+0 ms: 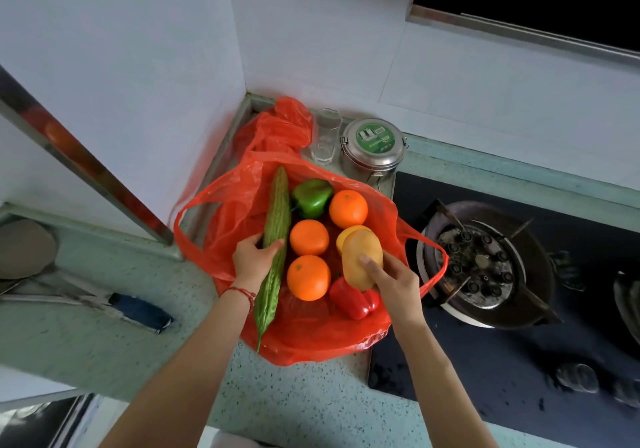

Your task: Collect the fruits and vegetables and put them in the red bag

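A red plastic bag (239, 202) lies spread open on the counter. On it rest three oranges (308, 277), a green pepper (311, 197), a red pepper (351, 300) and a yellow fruit (346, 234), partly hidden. My left hand (251, 257) grips a long green bitter gourd (275, 236) at its middle, over the bag's left side. My right hand (391, 281) holds a tan potato (360, 257) above the red pepper.
A clear glass (325, 136) and a steel lidded tin (374, 150) stand behind the bag. A gas burner (481, 264) on a black hob sits to the right. A blue-handled knife (138, 311) lies on the counter at left, by the wall corner.
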Demonstrator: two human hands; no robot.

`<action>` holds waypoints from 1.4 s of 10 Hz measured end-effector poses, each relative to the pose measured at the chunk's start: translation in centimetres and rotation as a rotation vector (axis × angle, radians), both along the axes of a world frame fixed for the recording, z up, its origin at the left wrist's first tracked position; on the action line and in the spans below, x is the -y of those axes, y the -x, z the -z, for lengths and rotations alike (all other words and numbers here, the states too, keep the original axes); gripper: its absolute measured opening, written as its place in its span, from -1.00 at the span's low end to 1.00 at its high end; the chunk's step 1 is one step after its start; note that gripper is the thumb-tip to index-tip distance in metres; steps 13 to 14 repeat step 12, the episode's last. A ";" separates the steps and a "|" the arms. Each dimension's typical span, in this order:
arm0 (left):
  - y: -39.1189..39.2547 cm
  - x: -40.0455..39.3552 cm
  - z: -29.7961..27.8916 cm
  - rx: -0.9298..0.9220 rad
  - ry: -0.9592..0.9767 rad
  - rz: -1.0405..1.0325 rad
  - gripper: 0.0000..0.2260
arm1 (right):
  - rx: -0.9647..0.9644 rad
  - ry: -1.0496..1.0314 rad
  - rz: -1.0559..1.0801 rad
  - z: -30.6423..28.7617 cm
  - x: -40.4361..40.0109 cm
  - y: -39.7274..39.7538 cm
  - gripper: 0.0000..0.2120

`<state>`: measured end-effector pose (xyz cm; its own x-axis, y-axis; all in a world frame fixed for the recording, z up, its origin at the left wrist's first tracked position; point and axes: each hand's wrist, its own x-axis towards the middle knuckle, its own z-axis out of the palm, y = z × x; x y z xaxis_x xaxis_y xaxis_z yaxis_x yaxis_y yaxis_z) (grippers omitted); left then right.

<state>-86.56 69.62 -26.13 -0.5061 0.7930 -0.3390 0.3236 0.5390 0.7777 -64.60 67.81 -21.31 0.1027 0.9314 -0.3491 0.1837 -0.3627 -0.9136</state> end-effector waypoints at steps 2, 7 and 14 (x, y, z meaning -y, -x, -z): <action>0.0 0.7 -1.1 0.050 -0.073 -0.025 -0.64 | 0.117 -0.021 -0.047 -0.2 -1.2 1.6 -0.53; 1.1 5.8 -2.3 0.271 -0.128 -0.133 -0.66 | 0.390 -0.104 -0.111 -0.4 0.0 5.1 -0.37; 1.1 8.3 -3.3 0.378 -0.134 -0.145 -0.69 | 0.394 -0.098 -0.060 -0.8 1.4 5.1 -0.36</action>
